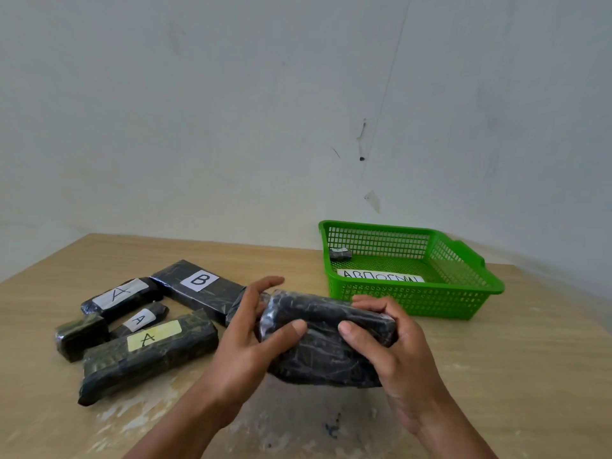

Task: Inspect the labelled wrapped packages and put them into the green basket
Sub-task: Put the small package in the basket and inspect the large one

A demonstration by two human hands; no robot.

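both hands hold one black wrapped package [324, 342] just above the middle of the tabletop [496, 376], nearer its front edge. the left hand [255, 332] takes the left end, thumb pressed on the near face and the fingers reaching round behind. the right hand [387, 339] clamps the right end, fingers curled over the top edge and thumb on the front. no label shows on the face turned this way, so it probably needs turning over before it goes in. the shiny wrap looks crinkled and slack, and the block seems to give slightly under the thumbs, so i judge it soft-skinned, fairly light and a bit slippery. a grip across the short ends suits it better than pinching loose film. the green basket [414, 298] sits toward the far right corner, with a small wrapped package [340, 254] in its back left corner and a lettered paper strip [381, 275] on its floor. along the left side lie the package marked b [198, 288], three marked a [122, 298] [140, 321] [149, 352] and a small package with no label showing [81, 336].
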